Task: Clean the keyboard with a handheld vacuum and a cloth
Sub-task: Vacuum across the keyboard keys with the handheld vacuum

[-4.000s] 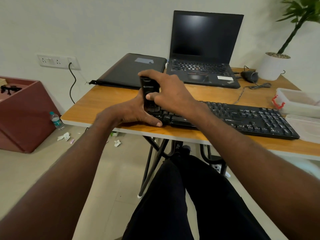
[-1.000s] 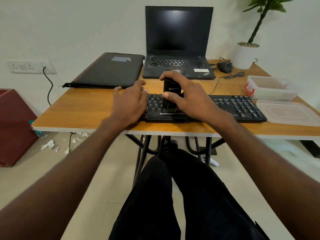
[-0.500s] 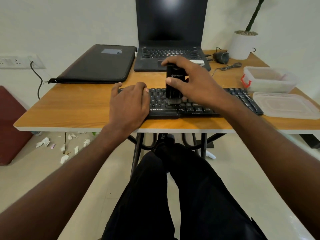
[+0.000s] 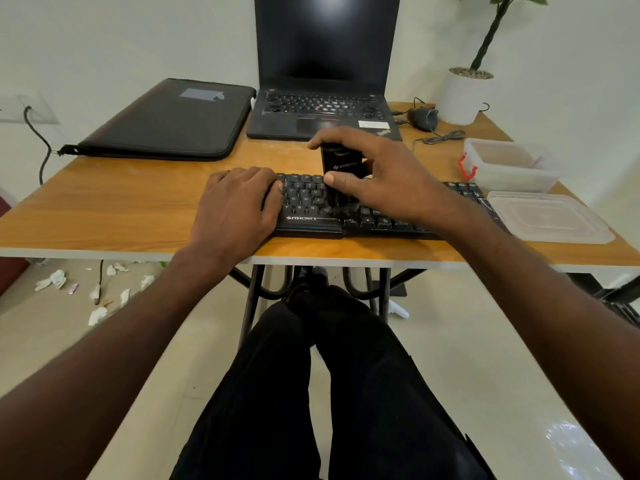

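A wooden-topped desk (image 4: 104,209) with a pale edge band and black metal legs (image 4: 251,299) stands against a plain white wall (image 4: 121,39). Left of the desk, a wall socket plate (image 4: 29,109) carries a black cable (image 4: 38,140) hanging downward. The floor (image 4: 467,358) beneath the desk is pale and glossy, with a light reflection toward the right. Crumpled paper scraps (image 4: 97,315) lie on the floor under the desk's left end. A dark red item, partly out of view, sits further left.

soft even daylight, wide-angle edge bending, glare on floor (image 4: 561,434)
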The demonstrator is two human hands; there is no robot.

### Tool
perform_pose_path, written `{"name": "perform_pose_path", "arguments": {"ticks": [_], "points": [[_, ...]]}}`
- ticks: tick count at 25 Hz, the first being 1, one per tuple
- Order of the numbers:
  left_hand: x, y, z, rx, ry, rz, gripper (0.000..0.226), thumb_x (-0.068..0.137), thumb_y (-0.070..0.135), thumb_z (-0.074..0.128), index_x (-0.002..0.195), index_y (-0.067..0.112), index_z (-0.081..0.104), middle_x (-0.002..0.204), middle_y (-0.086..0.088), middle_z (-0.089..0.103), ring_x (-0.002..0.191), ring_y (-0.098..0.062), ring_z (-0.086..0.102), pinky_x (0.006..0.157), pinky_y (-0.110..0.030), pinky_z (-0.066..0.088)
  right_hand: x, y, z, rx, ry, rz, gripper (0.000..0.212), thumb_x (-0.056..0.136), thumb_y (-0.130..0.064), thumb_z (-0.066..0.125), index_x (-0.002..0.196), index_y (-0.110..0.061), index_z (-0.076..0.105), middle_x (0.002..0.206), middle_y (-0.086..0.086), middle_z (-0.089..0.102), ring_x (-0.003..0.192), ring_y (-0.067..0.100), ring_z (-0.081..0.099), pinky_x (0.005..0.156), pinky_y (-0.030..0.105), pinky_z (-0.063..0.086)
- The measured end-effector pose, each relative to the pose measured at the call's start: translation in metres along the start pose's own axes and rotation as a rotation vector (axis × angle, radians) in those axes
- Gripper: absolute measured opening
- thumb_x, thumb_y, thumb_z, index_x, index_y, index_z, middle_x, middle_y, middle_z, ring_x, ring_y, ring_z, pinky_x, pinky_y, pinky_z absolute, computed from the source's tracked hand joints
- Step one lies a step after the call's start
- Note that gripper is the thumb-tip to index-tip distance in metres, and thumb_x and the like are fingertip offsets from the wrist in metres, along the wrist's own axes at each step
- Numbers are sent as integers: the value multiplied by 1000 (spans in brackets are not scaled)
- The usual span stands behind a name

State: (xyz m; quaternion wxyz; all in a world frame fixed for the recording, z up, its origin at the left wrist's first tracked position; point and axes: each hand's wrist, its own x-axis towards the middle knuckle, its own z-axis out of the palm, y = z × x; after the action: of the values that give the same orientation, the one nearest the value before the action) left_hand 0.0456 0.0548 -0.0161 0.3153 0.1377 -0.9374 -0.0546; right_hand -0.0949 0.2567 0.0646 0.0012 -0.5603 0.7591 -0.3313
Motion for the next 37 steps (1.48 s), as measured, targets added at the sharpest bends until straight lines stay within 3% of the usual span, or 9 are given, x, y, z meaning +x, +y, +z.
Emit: {"name": "perform_pose_path", "arguments": {"ticks": [7, 10, 14, 17, 22, 26, 30, 33, 37], "points": [[-1, -1, -2, -76, 8, -20, 27, 112, 28, 45, 104, 11, 64, 96, -6, 69, 87, -27, 60, 80, -50, 50, -16, 17, -18, -116, 242, 156, 41, 94, -35, 68, 134, -37, 58, 124, -12, 60, 110, 5, 57, 83, 13, 52], [-2, -1, -4, -35, 26, -30, 31, 112, 32, 43, 101, 12, 64, 93, -6, 68, 83, -26, 59, 79, -50, 50, -16, 12, -6, -3, 137, 70, 41, 99, -31, 66, 137, -39, 54, 124, -15, 57, 106, 4, 59, 76, 7, 51], [-1, 1, -5, -20, 39, -42, 29, 111, 30, 42, 97, 13, 62, 87, -5, 66, 78, -25, 56, 80, -48, 48, -16, 18, -21, -197, 58, 103, 34, 89, -31, 69, 121, -40, 60, 110, -17, 58, 95, 4, 58, 78, 25, 56], [-2, 1, -4, -14, 40, -46, 28, 111, 28, 43, 96, 13, 61, 86, -5, 65, 77, -26, 56, 81, -49, 48, -15, 24, -26, -209, 115, 153, 34, 91, -30, 68, 123, -39, 59, 119, -10, 60, 108, 12, 58, 87, 39, 59], [-1, 2, -6, -1, 36, -67, 28, 111, 26, 43, 94, 12, 61, 85, -6, 65, 77, -28, 57, 82, -51, 49, -15, 15, -20, 93, -47, 76, 31, 98, -21, 64, 123, -36, 56, 116, -16, 54, 103, 10, 60, 75, 23, 58], [-1, 3, -6, 2, 27, -80, 27, 111, 25, 44, 93, 12, 60, 85, -6, 64, 78, -28, 56, 83, -51, 48, -12, 14, -21, 86, 29, 102, 29, 96, -22, 64, 121, -35, 58, 114, -19, 51, 104, 10, 59, 74, 26, 60], [-1, 1, -5, 8, 19, -79, 26, 111, 25, 45, 94, 13, 60, 86, -5, 65, 78, -27, 56, 83, -51, 49, -19, 20, -27, 141, -61, 85, 29, 97, -21, 65, 121, -34, 58, 116, -12, 53, 105, 14, 60, 76, 33, 63], [-2, 4, -7, 17, 23, -81, 25, 111, 25, 45, 95, 13, 60, 87, -5, 66, 78, -24, 54, 85, -49, 46, -24, 29, -41, -11, 15, 145, 30, 93, -21, 66, 119, -34, 60, 114, -11, 57, 103, 12, 60, 81, 41, 63], [-3, 5, -8, -7, 26, -114, 40, 114, 39, 35, 99, 16, 64, 95, -3, 68, 85, -24, 60, 96, -53, 45, -36, 31, -31, 161, 115, 107, 33, 98, -27, 66, 128, -36, 56, 118, -19, 52, 109, 11, 60, 76, 27, 63]]}}
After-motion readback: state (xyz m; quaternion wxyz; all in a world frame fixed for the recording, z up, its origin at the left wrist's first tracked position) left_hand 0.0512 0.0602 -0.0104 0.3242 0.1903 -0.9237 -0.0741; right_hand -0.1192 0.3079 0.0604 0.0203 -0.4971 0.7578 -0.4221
